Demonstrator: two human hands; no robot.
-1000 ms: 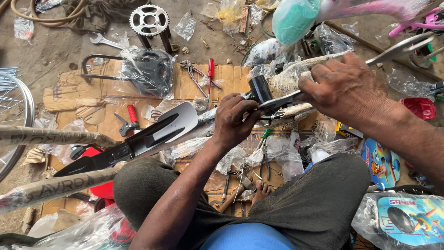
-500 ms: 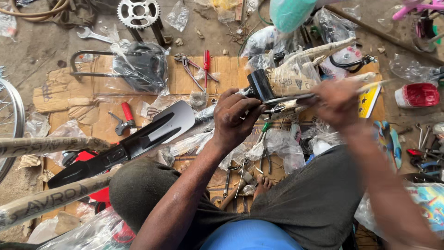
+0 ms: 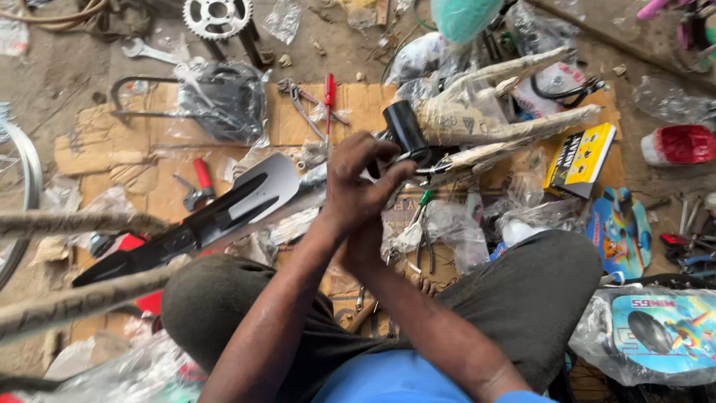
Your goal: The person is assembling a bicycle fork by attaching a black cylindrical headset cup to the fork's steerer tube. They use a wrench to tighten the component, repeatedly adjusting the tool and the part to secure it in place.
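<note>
My left hand (image 3: 358, 183) is closed around a thin metal tool right beside the short black tube (image 3: 405, 128) of a bicycle frame. The frame's tubes (image 3: 500, 119) are wrapped in brown paper and run off to the right. My right hand (image 3: 364, 250) sits just beneath my left wrist, mostly hidden by it, so its fingers cannot be read. A silver and black chain guard (image 3: 224, 209) lies to the left of my hands, over my knee.
Flattened cardboard (image 3: 97, 142) carries a red screwdriver (image 3: 329, 93), pliers (image 3: 298, 101), a bagged black saddle (image 3: 224, 104) and a chainring (image 3: 216, 16). A yellow and black box (image 3: 580, 157) and red reflector (image 3: 679, 143) lie right. Wrapped tubes (image 3: 74, 224) and a wheel rim (image 3: 22, 186) are left.
My right hand left the wrapped frame tube on the right and drew back under my left wrist. My left hand has stayed by the black tube.
</note>
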